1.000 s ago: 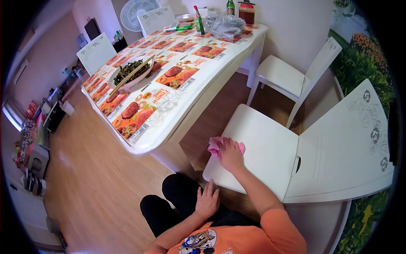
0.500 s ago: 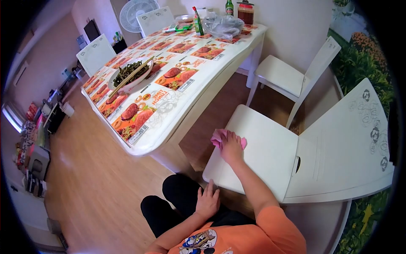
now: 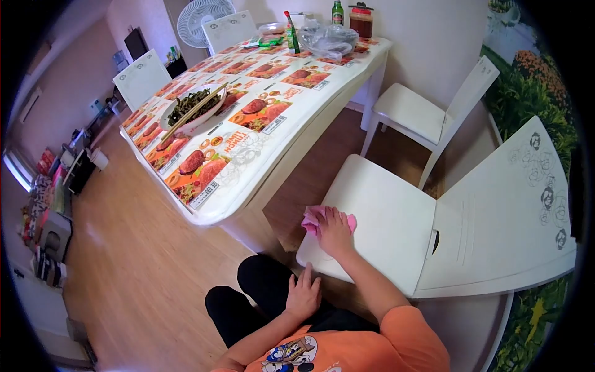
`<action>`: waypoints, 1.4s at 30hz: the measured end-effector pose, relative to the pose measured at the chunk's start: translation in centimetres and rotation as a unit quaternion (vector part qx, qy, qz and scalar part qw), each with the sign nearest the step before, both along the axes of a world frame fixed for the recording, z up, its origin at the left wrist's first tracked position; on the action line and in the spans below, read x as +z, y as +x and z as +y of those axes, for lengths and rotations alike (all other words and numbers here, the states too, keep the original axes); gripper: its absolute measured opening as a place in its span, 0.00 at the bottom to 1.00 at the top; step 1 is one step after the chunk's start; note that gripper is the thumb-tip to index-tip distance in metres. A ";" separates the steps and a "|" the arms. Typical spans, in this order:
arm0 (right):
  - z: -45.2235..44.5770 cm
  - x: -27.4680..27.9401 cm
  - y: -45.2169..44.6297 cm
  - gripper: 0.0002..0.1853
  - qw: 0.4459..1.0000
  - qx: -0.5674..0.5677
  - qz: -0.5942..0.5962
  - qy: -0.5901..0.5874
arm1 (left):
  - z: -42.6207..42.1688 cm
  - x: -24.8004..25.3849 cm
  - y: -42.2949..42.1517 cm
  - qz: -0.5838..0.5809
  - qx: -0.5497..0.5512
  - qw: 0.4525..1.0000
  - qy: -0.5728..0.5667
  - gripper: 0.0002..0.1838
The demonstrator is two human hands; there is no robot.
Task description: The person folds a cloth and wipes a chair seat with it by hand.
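Under my right hand (image 3: 333,232) a pink cloth (image 3: 313,221) is pressed on the white seat of the nearest chair (image 3: 390,220), by its front edge on the table side. The cloth sticks out on both sides of my fingers, which are bent over it. My left hand (image 3: 304,294) rests at the near front corner of the same seat, fingers spread, with nothing in it. The chair's backrest (image 3: 508,217), printed with dark roses, leans away to the right.
A white table (image 3: 248,186) with a food-print cover stands ahead. On it are a bowl of dark greens (image 3: 195,110) with chopsticks, a plastic bag (image 3: 328,40), a green bottle (image 3: 338,12) and a jar (image 3: 361,20). Another chair (image 3: 412,111) stands beyond.
My right hand and the pink cloth have moved slightly toward me along the seat's front part. My left hand has stayed in place.
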State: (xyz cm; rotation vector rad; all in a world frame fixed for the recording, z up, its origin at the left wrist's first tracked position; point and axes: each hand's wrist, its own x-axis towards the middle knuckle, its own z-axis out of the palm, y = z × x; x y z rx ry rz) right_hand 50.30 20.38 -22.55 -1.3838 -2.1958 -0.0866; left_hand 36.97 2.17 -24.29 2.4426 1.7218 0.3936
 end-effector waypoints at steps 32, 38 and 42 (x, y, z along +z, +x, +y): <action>-18.6 -1.8 15.8 0.33 0.991 -0.087 -0.083 -0.056 | 0.1 0.5 0.0 -0.003 0.000 1.000 -0.017 0.23; -18.8 -2.7 16.2 0.36 0.994 -0.065 -0.087 -0.011 | 0.1 0.3 0.2 0.003 0.003 1.000 -0.012 0.22; -17.5 -2.1 13.9 0.36 0.996 -0.016 -0.090 0.021 | 0.1 0.5 0.2 0.004 0.003 1.000 -0.021 0.23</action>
